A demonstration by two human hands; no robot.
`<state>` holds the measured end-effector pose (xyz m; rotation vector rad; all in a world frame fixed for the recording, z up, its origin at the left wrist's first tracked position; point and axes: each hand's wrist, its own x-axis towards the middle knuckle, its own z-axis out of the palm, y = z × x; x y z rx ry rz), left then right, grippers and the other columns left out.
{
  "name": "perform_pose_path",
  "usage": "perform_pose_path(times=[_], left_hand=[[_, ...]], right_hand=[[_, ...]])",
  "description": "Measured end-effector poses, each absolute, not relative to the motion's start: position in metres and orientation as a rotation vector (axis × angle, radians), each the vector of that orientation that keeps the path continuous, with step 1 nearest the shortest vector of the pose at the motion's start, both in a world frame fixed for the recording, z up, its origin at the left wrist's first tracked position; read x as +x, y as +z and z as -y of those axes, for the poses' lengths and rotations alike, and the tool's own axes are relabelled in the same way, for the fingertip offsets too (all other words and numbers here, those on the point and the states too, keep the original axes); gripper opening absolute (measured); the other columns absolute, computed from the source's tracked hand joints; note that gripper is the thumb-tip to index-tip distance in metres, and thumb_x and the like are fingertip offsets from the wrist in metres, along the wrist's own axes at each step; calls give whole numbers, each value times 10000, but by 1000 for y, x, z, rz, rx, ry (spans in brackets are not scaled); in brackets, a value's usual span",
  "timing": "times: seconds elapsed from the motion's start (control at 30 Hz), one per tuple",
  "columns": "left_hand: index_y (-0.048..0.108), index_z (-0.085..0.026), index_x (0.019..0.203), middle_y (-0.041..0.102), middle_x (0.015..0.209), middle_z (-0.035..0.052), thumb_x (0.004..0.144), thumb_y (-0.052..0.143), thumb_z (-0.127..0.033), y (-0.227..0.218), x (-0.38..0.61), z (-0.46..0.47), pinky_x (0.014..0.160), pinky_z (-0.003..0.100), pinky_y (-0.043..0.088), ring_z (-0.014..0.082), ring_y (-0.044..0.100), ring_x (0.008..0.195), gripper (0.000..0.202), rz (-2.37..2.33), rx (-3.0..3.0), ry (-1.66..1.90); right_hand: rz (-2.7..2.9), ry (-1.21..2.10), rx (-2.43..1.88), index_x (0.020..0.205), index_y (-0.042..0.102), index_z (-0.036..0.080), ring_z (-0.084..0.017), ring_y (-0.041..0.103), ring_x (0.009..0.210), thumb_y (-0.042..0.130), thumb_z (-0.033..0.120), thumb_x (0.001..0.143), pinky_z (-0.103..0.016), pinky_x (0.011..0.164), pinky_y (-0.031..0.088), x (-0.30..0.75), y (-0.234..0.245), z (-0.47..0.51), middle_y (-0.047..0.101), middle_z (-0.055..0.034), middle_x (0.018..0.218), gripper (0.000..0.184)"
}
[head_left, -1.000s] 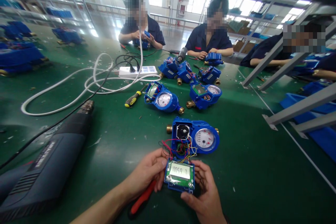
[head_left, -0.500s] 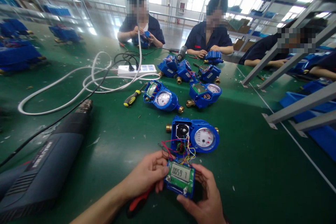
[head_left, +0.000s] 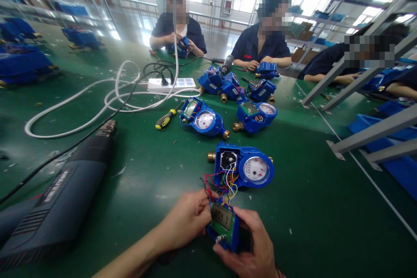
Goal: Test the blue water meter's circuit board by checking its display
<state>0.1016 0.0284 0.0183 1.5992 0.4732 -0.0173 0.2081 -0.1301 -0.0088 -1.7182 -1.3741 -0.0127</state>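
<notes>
My right hand [head_left: 252,243] grips the right side of a blue display module [head_left: 224,223], a green circuit board with a lit LCD in a blue housing. At the module's upper left corner my left hand [head_left: 189,217] is closed, its fingertips pinched near the wires; what lies between them is hidden. Red, white, yellow and black wires [head_left: 232,186] run from the module to an opened blue water meter [head_left: 241,165] just beyond. That meter has a round dial on its right, a black part in its open compartment and brass pipe ends.
A heat gun [head_left: 74,186] lies at left, its cord crossing the table. A yellow-black screwdriver [head_left: 166,119], more water meters [head_left: 203,119] and a white power strip [head_left: 171,84] lie farther back. Metal posts [head_left: 374,132] stand at right. Several co-workers sit opposite.
The display module has tilted and turned in my hands. My left hand has shifted up toward the wires at its upper left corner, and the red-handled tool beneath is now mostly hidden.
</notes>
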Motion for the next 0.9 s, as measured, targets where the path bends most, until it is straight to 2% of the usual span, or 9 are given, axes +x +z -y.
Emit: perform_pose_path(times=[0.13,0.33,0.43,0.6,0.8,0.9], left_hand=[[472,-146,1117,529,603,-46,786,333,-126,15,99,-31,461,183,434,73,505,460,359,-454,1484,-63],[468,-132,1086,510,630,-41,856,420,-337,15,98,-31,461,172,431,57,491,454,312,-411,1391,-82],[478,-145,1079,511,643,-42,851,432,-303,15,100,-30,457,156,425,48,487,454,281,-416,1403,-83],[482,-144,1060,521,614,-35,800,375,-159,13,102,-31,454,163,432,61,497,453,281,-413,1378,-82],[439,-154,1036,486,611,-46,847,429,-360,9,102,-32,440,164,420,57,476,443,279,-402,1350,-62],[456,-156,952,482,580,-58,854,432,-362,8,103,-30,422,152,416,53,477,421,229,-445,1398,-61]], right_hand=[[1317,-10,-1712,1191,399,192,-224,617,847,644,443,737,-310,659,572,208,-8,130,583,-93,974,573],[1330,-37,-1722,1197,396,186,-232,619,852,642,454,736,-318,655,563,209,-9,132,588,-99,976,587],[1355,-42,-1732,1200,394,187,-244,623,861,654,449,725,-328,663,562,210,-10,133,596,-102,979,602],[1349,-92,-1729,1173,420,190,-241,631,838,639,473,728,-322,658,562,210,-6,132,615,-94,953,571],[1332,-108,-1715,1159,433,190,-235,636,822,630,473,738,-314,650,564,210,-1,130,623,-90,938,544],[1345,-108,-1708,1169,426,185,-234,638,814,634,472,736,-310,643,563,208,-2,129,622,-92,933,560]])
